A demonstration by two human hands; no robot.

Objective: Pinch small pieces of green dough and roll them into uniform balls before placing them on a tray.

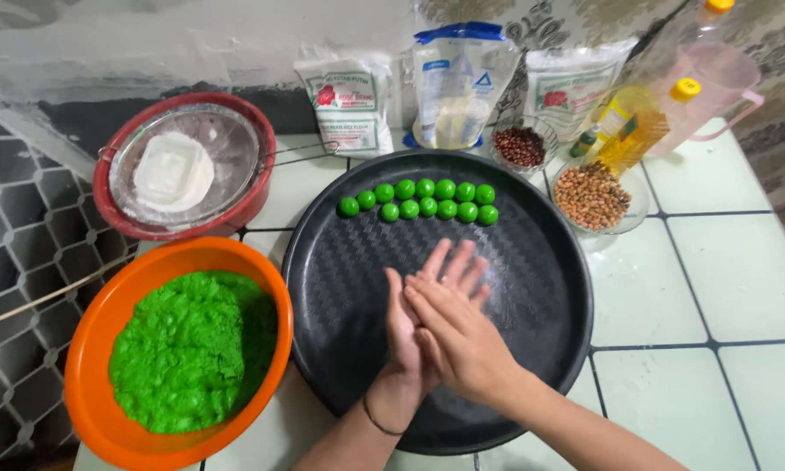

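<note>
My left hand lies palm up over the round black tray, a thin dark band on its wrist. My right hand rests flat across it, palm against palm, fingers straight. Whatever may be between the palms is hidden. Several small green dough balls sit in two rows at the far side of the tray, apart from my hands. An orange bowl to the left of the tray holds a mound of bright green dough.
A red bowl with a metal sieve and white block stands at the back left. Along the wall are white bags, a clear bag, a dish of dark red beans, a dish of brown nuts, oil bottles and a pink jug. White tiles lie to the right.
</note>
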